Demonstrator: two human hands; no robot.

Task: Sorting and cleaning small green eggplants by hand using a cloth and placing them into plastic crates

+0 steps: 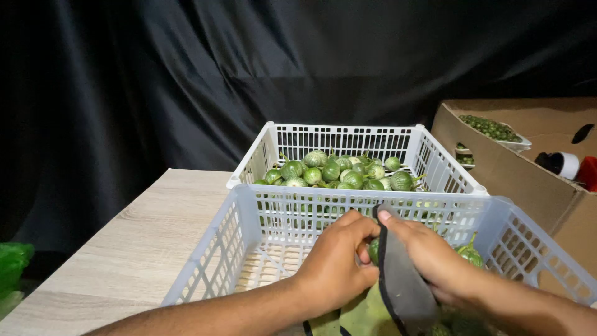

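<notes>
My left hand [336,261] is curled around a small green eggplant [374,249], mostly hidden; my right hand [429,255] pinches a dark knife-like blade [401,280] against it, I think, over the near pale blue crate [249,211]. Another eggplant [471,255] beside my right wrist. Behind: white crate [273,140] piled with green eggplants [342,171], cardboard box [497,165] far right.

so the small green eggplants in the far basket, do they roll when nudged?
Probably: the eggplants look round and glossy, so apt to roll and a bit slippery. Heaped loosely in the white basket, one nudge likely shifts its neighbours. Small, so probably light.
</notes>
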